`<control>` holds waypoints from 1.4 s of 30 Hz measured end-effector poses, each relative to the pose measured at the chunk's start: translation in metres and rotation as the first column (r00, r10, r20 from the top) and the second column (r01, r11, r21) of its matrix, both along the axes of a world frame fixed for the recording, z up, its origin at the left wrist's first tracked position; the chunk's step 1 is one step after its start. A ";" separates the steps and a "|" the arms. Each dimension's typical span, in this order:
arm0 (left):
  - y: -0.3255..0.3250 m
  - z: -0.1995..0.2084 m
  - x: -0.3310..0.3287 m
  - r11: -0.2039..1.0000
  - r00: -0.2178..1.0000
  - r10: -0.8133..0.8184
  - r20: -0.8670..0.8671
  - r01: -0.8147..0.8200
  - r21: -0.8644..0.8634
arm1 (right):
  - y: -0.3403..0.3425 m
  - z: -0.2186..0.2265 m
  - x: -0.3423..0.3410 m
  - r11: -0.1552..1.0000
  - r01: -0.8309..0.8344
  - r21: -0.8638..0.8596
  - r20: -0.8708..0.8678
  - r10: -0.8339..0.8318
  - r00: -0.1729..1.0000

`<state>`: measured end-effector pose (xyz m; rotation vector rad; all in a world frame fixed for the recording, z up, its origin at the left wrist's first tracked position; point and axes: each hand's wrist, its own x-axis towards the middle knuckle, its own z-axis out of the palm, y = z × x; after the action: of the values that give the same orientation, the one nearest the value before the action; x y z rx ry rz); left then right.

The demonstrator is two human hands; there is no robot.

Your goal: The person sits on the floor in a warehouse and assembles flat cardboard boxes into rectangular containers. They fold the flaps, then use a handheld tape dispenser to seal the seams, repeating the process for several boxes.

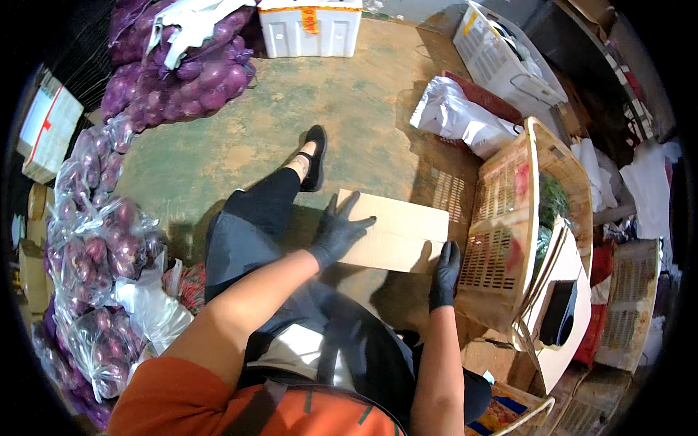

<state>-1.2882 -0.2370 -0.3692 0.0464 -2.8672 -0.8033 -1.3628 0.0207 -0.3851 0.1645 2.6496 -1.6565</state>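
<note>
The floor (218, 160) carries onion sacks (189, 87) — and a white box (311, 38).

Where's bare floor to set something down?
Bare floor lies beyond your outstretched shoe, between the purple onion sacks and the silver bag, up to the white box. Crowded: bagged onions along the left, plastic crate at right.

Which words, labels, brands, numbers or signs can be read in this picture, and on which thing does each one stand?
None can be quoted reliably.
White box at the back: an orange label with red marks, too small and blurred to read.
Cardboard piece between the hands: no writing that I can make out.
Elsewhere: I find no legible text.
</note>
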 end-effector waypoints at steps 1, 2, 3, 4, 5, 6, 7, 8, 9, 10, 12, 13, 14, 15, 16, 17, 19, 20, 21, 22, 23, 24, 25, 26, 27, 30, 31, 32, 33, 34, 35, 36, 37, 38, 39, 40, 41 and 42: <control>-0.002 0.000 -0.001 1.000 1.000 0.000 -0.016 0.000 0.020 | -0.007 0.007 -0.005 0.998 -0.011 0.060 -0.004 0.011 1.000; -0.003 0.000 -0.003 0.999 0.999 -0.003 -0.038 0.004 0.038 | -0.013 0.015 -0.011 0.999 -0.001 0.033 0.019 0.001 1.000; -0.006 -0.001 -0.004 0.996 0.991 -0.036 -0.132 0.046 0.072 | -0.014 0.015 -0.016 0.997 -0.043 0.066 0.022 0.042 0.999; -0.006 -0.001 -0.005 0.995 0.989 -0.030 -0.142 0.043 0.089 | -0.013 0.010 -0.022 0.992 -0.089 0.092 0.027 0.087 0.996; -0.005 0.000 -0.006 0.994 0.988 -0.024 -0.151 0.041 0.106 | -0.013 0.004 -0.027 0.969 -0.148 0.197 0.026 0.146 0.989; -0.003 0.001 -0.008 0.991 0.987 -0.018 -0.161 0.039 0.124 | -0.007 0.000 -0.028 0.968 -0.141 0.208 0.046 0.134 0.990; -0.003 0.000 -0.007 0.969 0.980 0.063 -0.190 -0.015 0.247 | -0.014 0.006 -0.024 0.965 -0.149 0.214 0.076 0.136 0.988; -0.006 -0.008 -0.007 0.945 0.965 0.179 -0.192 -0.115 0.306 | -0.020 0.008 -0.020 0.963 -0.157 0.220 0.106 0.136 0.985; -0.009 -0.022 -0.008 0.908 0.938 0.292 -0.186 -0.210 0.363 | -0.023 0.004 -0.016 0.961 -0.146 0.236 0.026 0.144 0.989; -0.010 -0.027 -0.008 0.857 0.902 0.396 -0.172 -0.296 0.422 | -0.025 0.005 -0.013 0.950 -0.130 0.282 0.031 0.126 0.991; -0.015 -0.037 -0.005 0.842 0.934 0.332 -0.129 -0.232 0.486 | -0.031 0.006 -0.006 0.923 -0.098 0.371 0.042 0.089 0.995; -0.015 -0.035 -0.007 0.833 0.944 0.310 -0.114 -0.212 0.511 | -0.034 0.009 -0.007 0.888 -0.083 0.452 0.054 0.066 0.996; -0.014 -0.033 -0.009 0.823 0.953 0.286 -0.099 -0.191 0.535 | -0.037 0.011 -0.008 0.846 -0.068 0.529 0.065 0.040 0.997; -0.014 -0.033 -0.009 0.860 0.954 0.292 -0.068 -0.231 0.455 | -0.039 0.013 -0.007 0.797 -0.053 0.602 0.076 0.009 0.997; -0.012 -0.023 -0.013 0.862 0.962 0.271 0.028 -0.256 0.437 | -0.032 0.008 -0.008 0.815 -0.034 0.578 0.050 0.006 0.999; -0.009 -0.022 -0.016 0.849 0.967 0.253 0.014 -0.229 0.476 | -0.029 0.011 -0.009 0.840 -0.034 0.541 0.070 -0.005 0.998; -0.001 -0.009 -0.019 0.855 0.972 0.217 0.089 -0.234 0.463 | -0.018 0.009 -0.011 0.873 -0.029 0.486 0.102 -0.024 0.994; -0.002 0.000 -0.021 0.877 0.962 0.207 0.178 -0.263 0.403 | -0.011 0.007 -0.014 0.883 -0.032 0.469 0.121 -0.028 0.992; -0.012 -0.015 -0.020 0.853 0.972 0.193 0.131 -0.232 0.468 | -0.011 0.019 -0.013 0.855 -0.089 0.511 0.090 0.049 0.995; -0.008 -0.017 -0.022 0.853 0.976 0.184 0.116 -0.218 0.475 | -0.005 0.038 -0.012 0.817 -0.147 0.558 0.078 0.125 0.989; -0.008 -0.018 -0.021 0.854 0.977 0.185 0.103 -0.211 0.475 | 0.005 0.064 -0.012 0.797 -0.089 0.597 -0.045 0.144 0.988; -0.008 -0.005 -0.018 0.885 0.975 0.193 0.112 -0.223 0.409 | 0.018 0.094 -0.012 0.778 -0.035 0.628 -0.160 0.172 0.972; -0.011 -0.010 -0.017 0.885 0.979 0.199 0.045 -0.200 0.421 | 0.030 0.118 -0.016 0.766 0.009 0.643 -0.273 0.218 0.937; -0.012 -0.015 -0.017 0.882 0.979 0.205 -0.020 -0.175 0.437 | 0.056 0.140 -0.024 0.727 0.205 0.656 -0.552 0.276 0.787; -0.015 -0.015 -0.017 0.864 0.977 0.208 -0.042 -0.164 0.476 | 0.089 0.156 -0.025 0.681 0.308 0.665 -0.571 0.197 0.797; -0.018 -0.031 -0.019 0.870 0.987 0.162 0.018 -0.152 0.468 | 0.163 0.198 -0.002 0.257 0.548 0.796 -0.546 -0.088 0.833; -0.010 -0.006 -0.020 0.882 0.954 0.103 0.283 -0.219 0.418 | 0.183 0.197 0.011 0.166 0.518 0.839 -0.482 -0.216 0.849; -0.010 -0.024 -0.018 0.854 1.000 0.015 -0.018 -0.003 0.520 | 0.200 0.196 0.021 0.091 0.472 0.877 -0.419 -0.334 0.844; -0.001 -0.008 -0.021 0.882 1.000 -0.027 0.007 0.021 0.471 | 0.224 0.183 0.036 0.121 0.517 0.847 -0.476 -0.258 0.841; -0.001 -0.014 -0.025 0.889 1.000 -0.026 -0.013 0.029 0.456 | 0.240 0.174 0.045 0.166 0.561 0.811 -0.535 -0.179 0.826; -0.004 -0.020 -0.028 0.901 1.000 -0.010 -0.002 0.010 0.434 | 0.247 0.174 0.044 0.198 0.527 0.827 -0.501 -0.165 0.849; -0.001 -0.021 -0.030 0.913 1.000 0.005 -0.013 0.001 0.409 | 0.256 0.174 0.042 0.225 0.492 0.841 -0.468 -0.154 0.870; 0.003 -0.021 -0.031 0.906 1.000 0.005 -0.008 -0.001 0.423 | 0.280 0.169 0.040 0.220 0.517 0.827 -0.518 -0.059 0.853; -0.003 -0.020 -0.027 0.909 0.999 0.034 0.006 -0.033 0.415 | 0.240 0.179 0.036 0.348 0.490 0.799 -0.516 -0.021 0.856; -0.003 -0.020 -0.027 0.907 0.999 0.046 0.015 -0.048 0.418 | 0.210 0.194 0.035 0.456 0.449 0.769 -0.497 -0.015 0.867; -0.005 -0.019 -0.025 0.906 0.998 0.056 0.027 -0.062 0.419 | 0.184 0.204 0.033 0.597 0.377 0.709 -0.482 0.018 0.876; -0.009 -0.028 -0.023 0.907 0.997 0.059 -0.054 -0.031 0.420 | 0.154 0.209 0.032 0.769 0.253 0.587 -0.458 0.058 0.887; -0.009 -0.027 -0.022 0.904 0.997 0.061 -0.054 -0.032 0.427 | 0.129 0.211 0.030 0.893 0.124 0.433 -0.425 0.081 0.901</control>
<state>-1.3104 -0.2465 -0.3962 0.1380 -2.5623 -1.3782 -1.3329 0.1499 -0.1739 -0.2049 3.3470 -1.1475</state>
